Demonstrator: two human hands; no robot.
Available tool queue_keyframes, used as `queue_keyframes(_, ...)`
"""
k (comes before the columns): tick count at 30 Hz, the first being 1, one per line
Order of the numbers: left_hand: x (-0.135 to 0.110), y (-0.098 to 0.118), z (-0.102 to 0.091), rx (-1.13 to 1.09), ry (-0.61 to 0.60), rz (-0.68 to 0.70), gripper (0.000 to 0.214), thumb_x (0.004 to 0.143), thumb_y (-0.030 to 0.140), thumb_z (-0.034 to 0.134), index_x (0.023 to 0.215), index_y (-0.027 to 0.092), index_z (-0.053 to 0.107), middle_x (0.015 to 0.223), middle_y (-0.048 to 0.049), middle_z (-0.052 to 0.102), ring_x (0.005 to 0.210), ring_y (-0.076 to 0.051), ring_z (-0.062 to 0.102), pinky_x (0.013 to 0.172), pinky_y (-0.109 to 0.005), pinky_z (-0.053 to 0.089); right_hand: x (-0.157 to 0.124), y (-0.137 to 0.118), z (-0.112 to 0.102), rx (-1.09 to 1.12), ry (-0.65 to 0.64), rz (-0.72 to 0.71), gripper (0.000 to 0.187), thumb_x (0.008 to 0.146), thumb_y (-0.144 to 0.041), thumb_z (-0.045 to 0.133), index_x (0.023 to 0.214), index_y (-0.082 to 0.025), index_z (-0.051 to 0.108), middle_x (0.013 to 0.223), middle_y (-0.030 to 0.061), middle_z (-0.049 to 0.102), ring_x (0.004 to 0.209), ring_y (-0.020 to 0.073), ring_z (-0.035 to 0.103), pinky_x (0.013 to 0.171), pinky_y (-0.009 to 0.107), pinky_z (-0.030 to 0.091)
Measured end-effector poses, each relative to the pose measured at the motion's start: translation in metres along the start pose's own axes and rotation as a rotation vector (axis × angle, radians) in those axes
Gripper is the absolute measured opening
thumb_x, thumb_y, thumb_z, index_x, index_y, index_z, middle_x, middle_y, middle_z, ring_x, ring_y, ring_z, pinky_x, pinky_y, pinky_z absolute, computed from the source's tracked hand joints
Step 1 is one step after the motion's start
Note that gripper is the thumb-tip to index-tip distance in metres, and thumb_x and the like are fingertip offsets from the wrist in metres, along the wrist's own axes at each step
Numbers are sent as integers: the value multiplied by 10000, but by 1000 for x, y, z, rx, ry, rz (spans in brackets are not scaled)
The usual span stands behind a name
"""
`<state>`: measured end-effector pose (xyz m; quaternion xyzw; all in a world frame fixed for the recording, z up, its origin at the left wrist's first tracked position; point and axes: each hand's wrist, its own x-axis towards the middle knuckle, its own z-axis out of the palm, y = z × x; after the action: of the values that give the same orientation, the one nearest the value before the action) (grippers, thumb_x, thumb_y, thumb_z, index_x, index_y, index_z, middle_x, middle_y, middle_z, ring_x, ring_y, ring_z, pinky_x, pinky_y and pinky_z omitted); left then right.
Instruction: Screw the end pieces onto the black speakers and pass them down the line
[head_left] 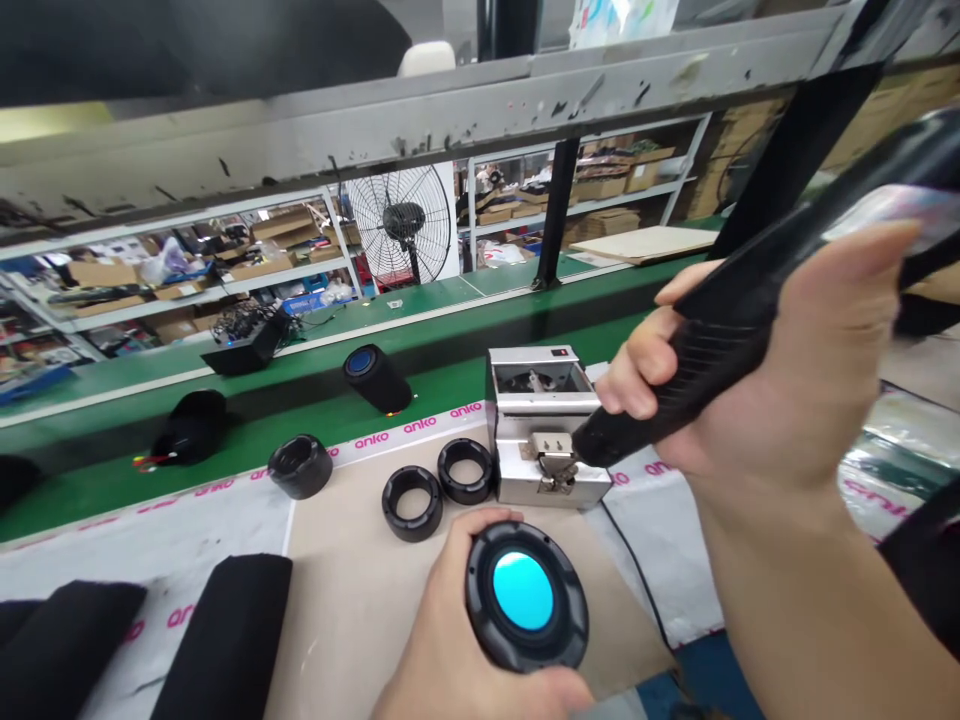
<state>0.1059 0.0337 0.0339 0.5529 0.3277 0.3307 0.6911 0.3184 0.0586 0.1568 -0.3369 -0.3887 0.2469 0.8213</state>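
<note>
Open room: the brown mat (352,590) on the counter (225,520) is lying bare between the black rings (412,503) and the near edge.
Metal box (541,425): it is standing just behind the speaker, its top open; a small part is showing inside, too unclear to name.
Left hand (457,650): it is grasping the round speaker (526,594), blue face up, low on the mat.
Right hand (772,370): it is clenching a black screwdriver (720,330), tip reaching the box front, above and right of the speaker.
</note>
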Motion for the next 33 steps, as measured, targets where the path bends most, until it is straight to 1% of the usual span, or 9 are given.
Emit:
queue_keyframes(3,1,-2,0,-23,4,32,934,479,236,994,1328,220,606,1172,-92,762,1016,-302,721,865,-356,579,3,-3,5,-19,74,-106,620,596,-797,976,708,-261,686,483,-32,479,377,184,424,301,340,338)
queue_keyframes(6,1,-5,0,-47,-14,45,922,496,220,993,1335,227,610,1149,-81,773,989,-288,732,840,-340,589,19,14,1,65,267,-408,401,800,-609,925,788,-300,670,575,-53,513,488,189,488,401,341,452)
queue_keyframes(8,0,-7,0,-48,-17,60,938,484,202,1003,1336,232,611,1160,-79,775,999,-292,741,850,-342,597,31,31,-6,83,332,-528,335,836,-449,947,799,-319,641,610,-82,576,518,164,522,478,307,501)
queue_keyframes(11,-1,-9,-1,-49,-1,51,949,490,207,1017,1348,241,612,1180,-75,774,991,-286,744,843,-336,599,39,41,-19,6,228,-374,406,691,-377,1063,705,-280,669,569,-56,610,459,142,521,422,295,447)
queue_keyframes(16,0,-6,0,-39,11,57,938,467,213,995,1326,235,618,1159,-82,775,969,-295,747,837,-351,603,15,21,-22,14,121,-241,624,552,-739,1047,709,-274,662,515,-57,549,408,171,489,346,324,419)
queue_keyframes(20,0,-5,0,-3,31,31,925,493,227,982,1342,232,615,1210,-96,770,976,-299,759,838,-357,616,-9,33,-18,-45,-59,-18,632,687,-778,977,736,-225,677,503,-27,566,326,164,482,308,291,364)
queue_keyframes(24,-1,-12,-1,-25,27,53,950,480,236,1008,1345,240,618,1202,-90,774,914,-275,761,775,-330,616,-16,61,-20,-88,-108,-2,587,795,-737,936,772,-216,667,528,-36,584,363,141,523,363,258,398)
queue_keyframes(27,0,-20,-3,-29,33,111,942,470,187,987,1342,235,634,1251,-100,770,974,-293,771,828,-343,623,-17,72,-21,-112,-134,16,551,821,-665,950,760,-208,648,522,-37,586,354,133,515,362,249,400)
queue_keyframes(33,2,-20,-4,-56,10,115,941,508,183,993,1369,243,618,1272,-104,783,1031,-318,787,883,-375,634,-20,47,-15,-92,-143,100,574,776,-696,964,747,-206,667,514,-18,586,335,153,505,326,261,390)
